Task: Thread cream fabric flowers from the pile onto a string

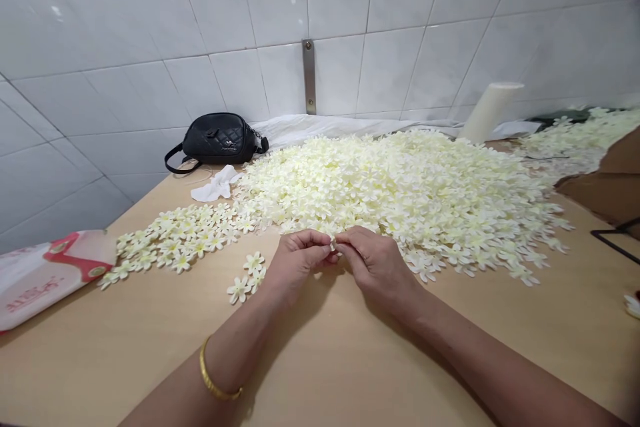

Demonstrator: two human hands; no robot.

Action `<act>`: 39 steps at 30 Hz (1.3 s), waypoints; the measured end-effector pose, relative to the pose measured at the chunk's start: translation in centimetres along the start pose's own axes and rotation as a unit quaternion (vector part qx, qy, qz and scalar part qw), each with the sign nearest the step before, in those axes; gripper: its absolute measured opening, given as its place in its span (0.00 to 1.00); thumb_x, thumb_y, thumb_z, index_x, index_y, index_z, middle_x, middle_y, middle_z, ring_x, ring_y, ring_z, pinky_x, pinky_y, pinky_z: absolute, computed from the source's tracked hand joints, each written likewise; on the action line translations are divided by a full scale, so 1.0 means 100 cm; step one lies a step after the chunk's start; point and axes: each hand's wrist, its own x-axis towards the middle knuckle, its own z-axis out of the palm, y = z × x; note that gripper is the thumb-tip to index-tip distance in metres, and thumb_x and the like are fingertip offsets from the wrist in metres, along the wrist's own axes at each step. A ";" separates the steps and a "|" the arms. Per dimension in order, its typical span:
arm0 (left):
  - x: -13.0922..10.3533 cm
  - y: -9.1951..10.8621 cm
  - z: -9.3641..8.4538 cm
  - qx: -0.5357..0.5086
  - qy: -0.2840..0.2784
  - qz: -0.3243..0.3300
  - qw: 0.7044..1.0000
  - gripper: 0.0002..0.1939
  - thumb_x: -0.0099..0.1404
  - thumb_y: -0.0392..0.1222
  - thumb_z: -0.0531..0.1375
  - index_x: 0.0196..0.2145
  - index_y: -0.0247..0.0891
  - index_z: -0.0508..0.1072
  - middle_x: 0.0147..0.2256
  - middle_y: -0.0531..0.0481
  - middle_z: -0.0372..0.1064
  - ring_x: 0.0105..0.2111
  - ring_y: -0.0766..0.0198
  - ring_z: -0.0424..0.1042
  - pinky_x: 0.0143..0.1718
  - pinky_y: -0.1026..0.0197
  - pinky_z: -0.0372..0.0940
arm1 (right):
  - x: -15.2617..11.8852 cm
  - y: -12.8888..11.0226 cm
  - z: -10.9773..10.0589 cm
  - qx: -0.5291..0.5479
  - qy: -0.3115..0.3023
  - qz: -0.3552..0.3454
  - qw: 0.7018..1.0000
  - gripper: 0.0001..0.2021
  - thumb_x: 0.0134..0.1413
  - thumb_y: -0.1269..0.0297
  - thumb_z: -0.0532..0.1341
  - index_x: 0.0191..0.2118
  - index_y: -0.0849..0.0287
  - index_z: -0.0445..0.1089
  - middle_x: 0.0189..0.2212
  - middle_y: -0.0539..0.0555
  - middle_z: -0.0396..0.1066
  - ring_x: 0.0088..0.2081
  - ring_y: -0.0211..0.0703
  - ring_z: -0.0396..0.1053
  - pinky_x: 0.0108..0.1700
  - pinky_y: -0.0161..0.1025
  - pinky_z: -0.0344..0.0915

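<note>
My left hand [303, 260] and my right hand [373, 263] meet at the front edge of a big heap of pale yellow-white artificial flowers [380, 180]. Thumbs and fingertips of both pinch one small artificial flower [333, 245], mostly hidden by the fingers. Beside my left wrist lie a few single flowers [240, 289] on the table. Farther left, a looser spread of flowers [183, 240] lies flat, many with yellow centres showing. A gold bangle [210, 373] circles my left forearm.
A red-and-white plastic bag [60, 273] lies at the left edge of the wooden table [320, 360]. Behind are a black handbag [220, 138], crumpled tissue [217, 185] and a white cone [490, 112]. Brown cardboard [613, 180] and a dark bent rod [615, 240] stand at right.
</note>
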 end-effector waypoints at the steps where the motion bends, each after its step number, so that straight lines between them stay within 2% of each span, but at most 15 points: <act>1: 0.000 0.000 0.000 0.007 -0.002 0.000 1.000 0.04 0.46 0.34 0.64 0.23 0.33 0.72 0.22 0.48 0.69 0.24 0.67 0.68 0.35 0.58 0.62 | 0.000 -0.001 -0.001 0.007 0.000 0.009 1.000 0.10 0.53 0.73 0.50 0.30 0.60 0.68 0.24 0.52 0.66 0.26 0.37 0.63 0.30 0.34 0.59; 8: -0.001 0.000 0.001 0.024 0.000 -0.009 1.000 0.06 0.48 0.37 0.64 0.22 0.33 0.70 0.20 0.49 0.69 0.22 0.69 0.67 0.32 0.61 0.61 | 0.000 -0.001 -0.001 0.015 -0.010 0.015 1.000 0.09 0.52 0.74 0.50 0.27 0.60 0.65 0.24 0.51 0.65 0.26 0.36 0.62 0.29 0.33 0.57; 13: 0.000 0.000 0.001 0.005 -0.011 -0.016 1.000 0.06 0.49 0.37 0.63 0.22 0.33 0.70 0.20 0.48 0.69 0.22 0.68 0.68 0.31 0.62 0.62 | 0.001 0.001 0.001 -0.001 0.005 0.021 1.000 0.07 0.51 0.74 0.50 0.26 0.60 0.62 0.23 0.51 0.64 0.24 0.36 0.60 0.28 0.33 0.56; 20: 0.001 0.001 0.000 0.001 -0.002 -0.010 1.000 0.05 0.48 0.36 0.63 0.23 0.33 0.70 0.19 0.49 0.68 0.21 0.69 0.66 0.28 0.63 0.60 | 0.002 -0.001 -0.002 0.084 -0.018 0.065 0.994 0.08 0.52 0.72 0.51 0.27 0.60 0.65 0.23 0.50 0.65 0.26 0.35 0.62 0.30 0.33 0.58; 28: -0.002 0.000 0.004 0.013 0.009 0.000 1.000 0.06 0.46 0.38 0.63 0.21 0.35 0.68 0.17 0.52 0.64 0.19 0.69 0.63 0.28 0.61 0.60 | 0.002 -0.003 -0.002 0.081 -0.009 0.070 0.994 0.08 0.51 0.73 0.51 0.24 0.60 0.63 0.20 0.49 0.63 0.23 0.34 0.59 0.27 0.32 0.56; 32: -0.001 0.001 0.004 0.004 -0.004 -0.009 1.000 0.06 0.48 0.37 0.63 0.22 0.36 0.68 0.17 0.53 0.64 0.19 0.69 0.63 0.27 0.62 0.59 | 0.004 -0.004 -0.001 0.120 -0.004 0.127 0.985 0.08 0.51 0.72 0.51 0.24 0.60 0.63 0.19 0.48 0.62 0.22 0.34 0.59 0.26 0.32 0.56; 35: -0.001 0.001 0.005 -0.014 0.015 -0.009 1.000 0.06 0.48 0.36 0.62 0.22 0.36 0.67 0.15 0.54 0.63 0.19 0.70 0.62 0.27 0.62 0.59 | 0.005 -0.004 -0.001 0.186 -0.005 0.167 0.968 0.07 0.51 0.69 0.51 0.26 0.60 0.63 0.20 0.48 0.64 0.24 0.35 0.62 0.27 0.32 0.59; 39: -0.003 -0.001 0.009 -0.042 0.027 0.005 0.999 0.06 0.48 0.35 0.62 0.20 0.35 0.66 0.15 0.54 0.62 0.18 0.71 0.61 0.26 0.63 0.59 | 0.005 -0.005 -0.003 0.161 -0.015 0.128 0.978 0.07 0.50 0.69 0.53 0.27 0.60 0.66 0.23 0.50 0.67 0.26 0.36 0.64 0.30 0.34 0.59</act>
